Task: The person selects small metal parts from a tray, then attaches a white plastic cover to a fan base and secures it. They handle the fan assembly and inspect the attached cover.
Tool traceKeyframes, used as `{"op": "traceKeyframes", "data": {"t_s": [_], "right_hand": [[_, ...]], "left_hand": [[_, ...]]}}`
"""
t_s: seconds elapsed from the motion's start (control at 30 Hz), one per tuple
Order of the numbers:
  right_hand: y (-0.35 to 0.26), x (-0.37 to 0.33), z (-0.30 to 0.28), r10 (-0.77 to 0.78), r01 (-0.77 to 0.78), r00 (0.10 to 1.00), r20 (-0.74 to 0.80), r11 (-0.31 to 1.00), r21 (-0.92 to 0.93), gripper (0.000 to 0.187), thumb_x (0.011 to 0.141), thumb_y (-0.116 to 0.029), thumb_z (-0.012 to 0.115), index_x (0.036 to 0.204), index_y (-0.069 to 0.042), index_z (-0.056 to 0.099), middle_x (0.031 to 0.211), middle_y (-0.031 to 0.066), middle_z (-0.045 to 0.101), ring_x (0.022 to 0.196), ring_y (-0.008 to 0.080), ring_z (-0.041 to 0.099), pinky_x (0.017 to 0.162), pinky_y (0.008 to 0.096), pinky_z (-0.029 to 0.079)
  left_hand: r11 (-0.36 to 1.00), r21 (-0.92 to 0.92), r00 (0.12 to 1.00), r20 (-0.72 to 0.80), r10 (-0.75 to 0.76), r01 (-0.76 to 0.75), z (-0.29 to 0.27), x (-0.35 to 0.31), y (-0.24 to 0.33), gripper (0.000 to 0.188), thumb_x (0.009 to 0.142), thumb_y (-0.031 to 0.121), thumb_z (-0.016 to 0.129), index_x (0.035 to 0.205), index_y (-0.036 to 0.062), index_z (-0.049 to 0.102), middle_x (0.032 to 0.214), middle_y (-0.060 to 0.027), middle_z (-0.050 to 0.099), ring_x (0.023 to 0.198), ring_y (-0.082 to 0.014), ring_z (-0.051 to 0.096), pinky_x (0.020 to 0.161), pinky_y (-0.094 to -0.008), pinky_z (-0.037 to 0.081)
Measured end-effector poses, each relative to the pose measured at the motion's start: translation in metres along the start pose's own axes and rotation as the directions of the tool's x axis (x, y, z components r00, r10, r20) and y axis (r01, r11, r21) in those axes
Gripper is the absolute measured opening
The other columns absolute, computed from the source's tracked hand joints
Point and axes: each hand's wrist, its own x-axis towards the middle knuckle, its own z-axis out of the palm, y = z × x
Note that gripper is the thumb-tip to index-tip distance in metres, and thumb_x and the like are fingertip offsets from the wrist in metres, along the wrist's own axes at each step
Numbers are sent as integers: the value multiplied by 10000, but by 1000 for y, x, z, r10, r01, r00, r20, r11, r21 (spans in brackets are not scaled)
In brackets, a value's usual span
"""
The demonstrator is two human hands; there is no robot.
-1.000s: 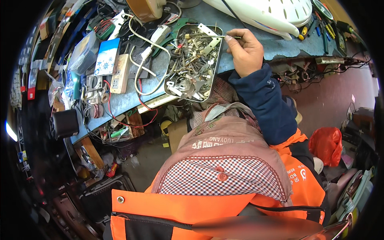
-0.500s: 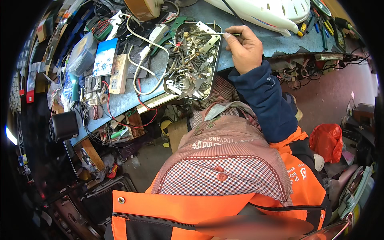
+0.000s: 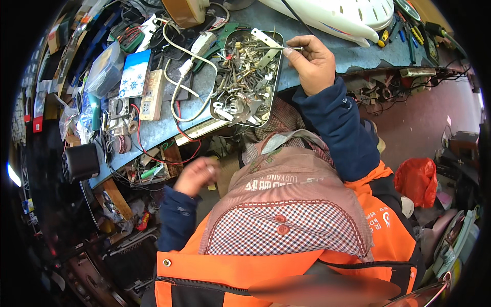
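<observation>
My right hand [image 3: 313,62] is closed in a pinch on a thin dark metal rod [image 3: 279,48]. The rod reaches left over a metal tray [image 3: 280,69] filled with loose screws and small hardware [image 3: 244,77]. A cream perforated metal strip [image 3: 264,38] leans across the tray's upper right, beneath the rod. In front of the bench edge, below the tray, my left hand [image 3: 198,175] hangs in the air, touching nothing that I can make out. Motion smears its fingers, which look curled.
Left of the tray lie a white cable [image 3: 175,94], a power strip [image 3: 152,94], a blue and white box [image 3: 135,74] and a clear plastic box [image 3: 105,69]. A large white shell [image 3: 342,18] and several hand tools [image 3: 409,38] occupy the right side of the blue bench [image 3: 353,56].
My left hand has come into view from the lower left, in front of the bench. My right hand has shifted slightly, still holding the thin rod over the tray.
</observation>
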Motion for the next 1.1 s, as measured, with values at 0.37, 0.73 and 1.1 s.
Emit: {"op": "traceKeyframes", "data": {"t_s": [0.37,0.73,1.1], "right_hand": [[-50,-16,-26,40,-41,992,-122,999,-8,174,1074,-38,675,1237,13,707,1171,141,781,956,182,753,816,291,579],[-120,-49,-47,4,-14,999,-49,977,-215,145,1047,-23,722,1189,8,720,1030,79,803,849,80,708,742,214,543],[-115,-25,-37,-66,177,976,208,798,-577,127,930,41,731,1049,-2,728,874,136,747,761,199,731,696,335,555]], "left_hand": [[-304,608,429,760,488,-733,96,135,289,489,827,360,907,1206,77,782,1190,-123,698,1144,-348,640,1012,-460,489],[-127,722,509,590,626,-680,143,139,272,220,809,242,800,1001,143,840,1019,-40,699,1103,-299,625,989,-476,425],[-109,551,358,668,653,-827,140,115,300,370,758,128,887,1101,47,775,1196,-121,716,1148,-346,663,977,-422,532]]}}
